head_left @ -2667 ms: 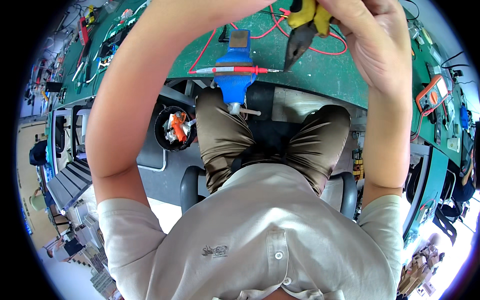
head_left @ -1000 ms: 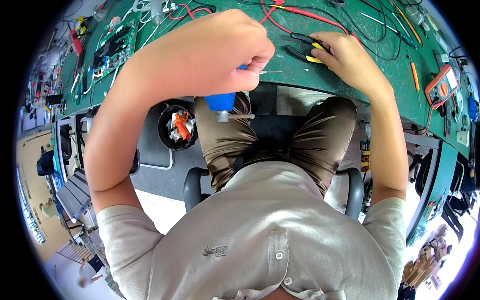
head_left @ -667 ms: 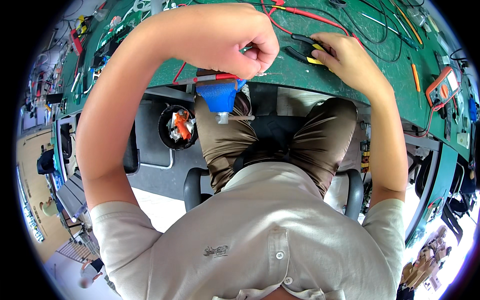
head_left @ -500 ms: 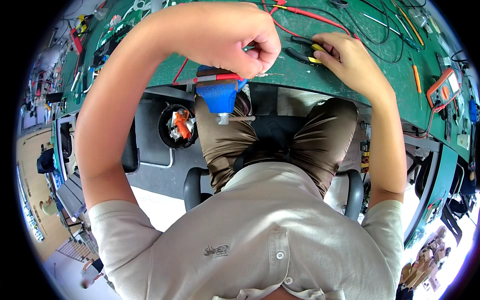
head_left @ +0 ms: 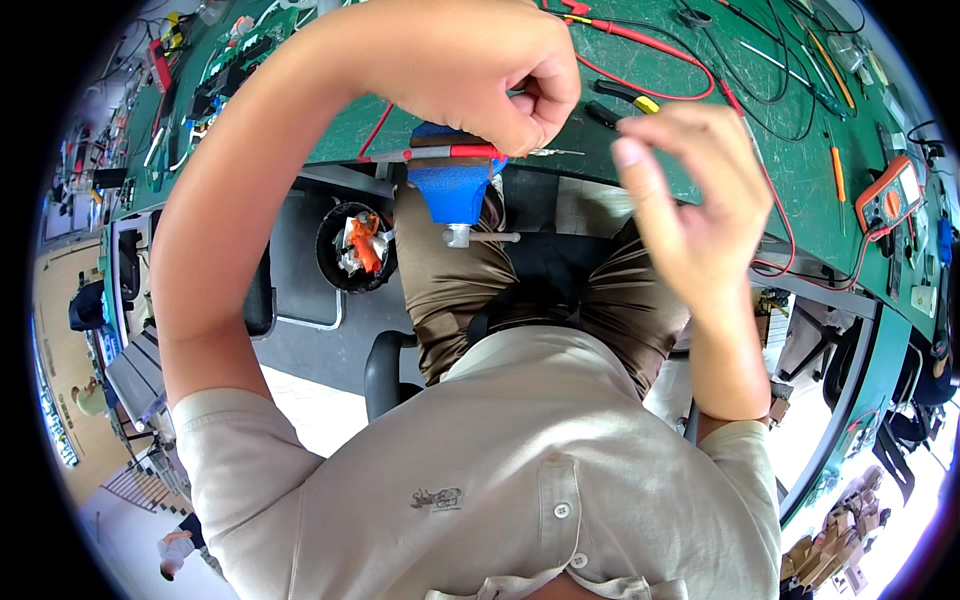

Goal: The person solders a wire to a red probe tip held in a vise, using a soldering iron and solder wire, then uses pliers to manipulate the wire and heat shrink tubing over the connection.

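Head view: the right hand [head_left: 690, 200] has come off the yellow-handled black pliers [head_left: 622, 97], which half a second ago it rested on. It is now raised and open, fingers loosely spread, palm toward the camera, holding nothing. The pliers lie loose on the green bench mat [head_left: 780, 130], just right of the blue bench vise [head_left: 452, 185] clamped on the bench edge. So the tool is set down and that hand is free.

The left hand [head_left: 480, 70] stays put right above the vise, clenched, thumb and forefinger pinched on a thin metal pin or wire [head_left: 552, 152] whose tip pokes out toward the right hand. A red-handled slim probe [head_left: 430, 154] lies across the vise top, under the left hand. The left forearm arcs in from the vise's left, elbow bent high; the right forearm rises from the lower right.
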### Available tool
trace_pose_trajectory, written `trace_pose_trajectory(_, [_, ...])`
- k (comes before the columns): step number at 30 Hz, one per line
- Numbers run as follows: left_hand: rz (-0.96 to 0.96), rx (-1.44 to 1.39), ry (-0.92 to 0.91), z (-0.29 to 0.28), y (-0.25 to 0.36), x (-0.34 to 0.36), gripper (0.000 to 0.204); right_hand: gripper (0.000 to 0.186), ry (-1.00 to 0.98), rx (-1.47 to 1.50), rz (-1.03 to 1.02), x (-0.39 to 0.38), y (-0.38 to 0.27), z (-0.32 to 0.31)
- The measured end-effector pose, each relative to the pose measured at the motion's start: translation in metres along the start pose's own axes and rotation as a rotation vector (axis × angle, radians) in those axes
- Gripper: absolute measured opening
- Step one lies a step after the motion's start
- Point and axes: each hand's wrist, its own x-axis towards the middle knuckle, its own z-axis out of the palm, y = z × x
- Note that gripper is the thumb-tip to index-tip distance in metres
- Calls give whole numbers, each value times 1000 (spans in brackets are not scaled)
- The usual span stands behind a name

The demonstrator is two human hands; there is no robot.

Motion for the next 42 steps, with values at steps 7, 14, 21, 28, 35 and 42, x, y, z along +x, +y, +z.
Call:
trace_pose_trajectory(7, [-9,53,130,10,3,-7,13,22,-1,-138,-107,-9,-18,30])
trace_pose_trajectory(14, [-164,-128,-27,1,-6,-3,14,28,41,-249,-176,-7,-25,34])
trace_pose_trajectory(21, [-172,-132,-37,6,-15,0,18,26,42,-245,-141,-8,-27,39])
trace_pose_trajectory(28, [-102,-123,-28,8,-18,-1,16,25,-2,-179,-157,-3,-19,40])
trace_pose_trajectory(35, [47,-117,-11,10,-20,-7,15,21,49,-289,-371,-6,-8,44])
trace_pose_trajectory(42, [-11,43,72,10,-1,-6,13,18,143,-319,-533,-7,5,50])
